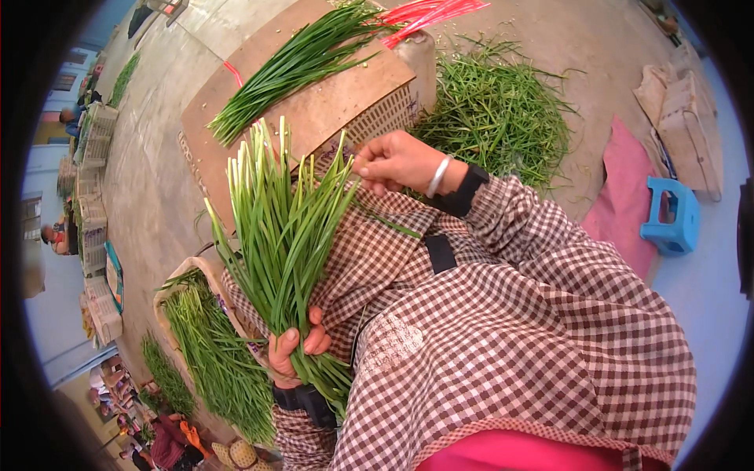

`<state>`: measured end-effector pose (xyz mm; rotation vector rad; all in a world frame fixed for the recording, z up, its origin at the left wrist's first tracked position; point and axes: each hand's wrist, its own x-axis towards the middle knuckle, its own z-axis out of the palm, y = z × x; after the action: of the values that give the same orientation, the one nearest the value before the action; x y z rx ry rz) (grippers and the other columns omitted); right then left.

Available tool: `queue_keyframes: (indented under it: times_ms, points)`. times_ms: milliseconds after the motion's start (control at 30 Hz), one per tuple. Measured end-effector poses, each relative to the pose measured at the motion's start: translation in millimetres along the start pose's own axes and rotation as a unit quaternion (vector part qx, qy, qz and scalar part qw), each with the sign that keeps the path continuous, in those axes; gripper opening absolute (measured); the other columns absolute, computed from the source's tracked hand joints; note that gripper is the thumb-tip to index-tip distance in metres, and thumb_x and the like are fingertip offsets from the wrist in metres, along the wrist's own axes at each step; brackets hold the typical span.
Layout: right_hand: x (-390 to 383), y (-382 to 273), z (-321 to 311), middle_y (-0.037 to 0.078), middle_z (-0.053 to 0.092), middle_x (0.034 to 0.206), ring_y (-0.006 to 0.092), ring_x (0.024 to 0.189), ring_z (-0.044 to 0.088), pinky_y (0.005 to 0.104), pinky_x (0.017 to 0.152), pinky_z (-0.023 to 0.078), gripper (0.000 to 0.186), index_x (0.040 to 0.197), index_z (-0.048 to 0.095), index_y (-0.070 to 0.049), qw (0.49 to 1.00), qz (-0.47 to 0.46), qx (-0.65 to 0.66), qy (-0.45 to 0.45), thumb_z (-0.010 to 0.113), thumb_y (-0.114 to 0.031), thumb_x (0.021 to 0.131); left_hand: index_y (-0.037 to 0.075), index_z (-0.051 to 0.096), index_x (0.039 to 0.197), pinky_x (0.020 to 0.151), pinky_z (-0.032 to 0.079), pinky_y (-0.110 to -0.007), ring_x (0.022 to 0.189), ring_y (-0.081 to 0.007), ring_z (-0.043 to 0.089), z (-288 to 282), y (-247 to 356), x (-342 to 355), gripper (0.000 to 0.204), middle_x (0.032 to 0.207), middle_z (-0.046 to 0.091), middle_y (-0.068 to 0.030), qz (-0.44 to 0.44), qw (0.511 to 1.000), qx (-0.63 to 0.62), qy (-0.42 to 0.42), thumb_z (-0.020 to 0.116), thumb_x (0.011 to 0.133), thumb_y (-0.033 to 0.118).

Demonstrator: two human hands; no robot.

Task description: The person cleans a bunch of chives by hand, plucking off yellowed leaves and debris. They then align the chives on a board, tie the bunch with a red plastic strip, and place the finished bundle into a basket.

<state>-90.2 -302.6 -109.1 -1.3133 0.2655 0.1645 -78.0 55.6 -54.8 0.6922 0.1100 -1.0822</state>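
My left hand (pixel 294 350) is closed around a thick bunch of garlic chives (pixel 284 228), gripping it toward its leafy lower end. The pale cut ends fan out upward, away from me. At the right edge of those ends, my right hand (pixel 399 162) is closed in a pinch. Whatever is between its fingertips is too small to make out. A loose chive blade (pixel 390 222) lies over my checked apron below that hand. Beyond the bunch, another bundle of chives (pixel 302 67) rests on a brown board (pixel 345 98).
The board sits on a slatted crate (pixel 385 118); red ties (pixel 428 11) lie at its far end. Chive scraps (pixel 503 118) are heaped on the floor at right. A lined basket of chives (pixel 216 353) stands at left. A blue stool (pixel 670 216) is at far right.
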Motion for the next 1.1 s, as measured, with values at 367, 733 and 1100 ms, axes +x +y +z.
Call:
queue_keyframes:
  times_ms: [367, 733, 1100]
  points:
    - [76.4, -95.2, 62.7, 0.010, 0.067, 0.077, 0.0131, 0.063, 0.067, 0.0236, 0.057, 0.053, 0.021, 0.100, 0.059, 0.009, 0.977, -0.120, -0.131, -0.119, 0.056, -0.006, 0.085, 0.002, 0.029, 0.138, 0.054, 0.036, -0.027, 0.060, -0.0088, 0.050, 10.6, -6.9, -1.3, 0.054, 0.089, 0.054, -0.0092, -0.050, 0.987, -0.117, -0.098, 0.054, 0.090, 0.007]
    - [83.0, -23.0, -34.0, 0.011, 0.070, 0.088, 0.0106, 0.061, 0.064, 0.0209, 0.047, 0.046, 0.024, 0.102, 0.061, 0.005, 0.991, 0.010, -0.106, 0.085, 0.059, -0.013, 0.086, 0.009, 0.029, 0.139, 0.063, 0.040, -0.028, 0.066, -0.0069, 0.050, -5.6, -14.6, -6.6, 0.046, 0.091, 0.053, -0.0070, -0.047, 0.963, -0.213, -0.162, 0.047, 0.097, 0.011]
    - [79.4, -30.2, 18.1, 0.002, 0.058, 0.068, 0.0077, 0.049, 0.050, 0.0223, 0.045, 0.041, 0.015, 0.093, 0.061, 0.000, 0.988, 0.009, -0.011, -0.154, 0.059, -0.011, 0.083, 0.007, 0.030, 0.138, 0.062, 0.039, -0.026, 0.064, -0.0066, 0.050, -1.2, -14.3, -7.6, 0.045, 0.090, 0.053, -0.0066, -0.041, 0.973, -0.187, -0.130, 0.047, 0.096, 0.011]
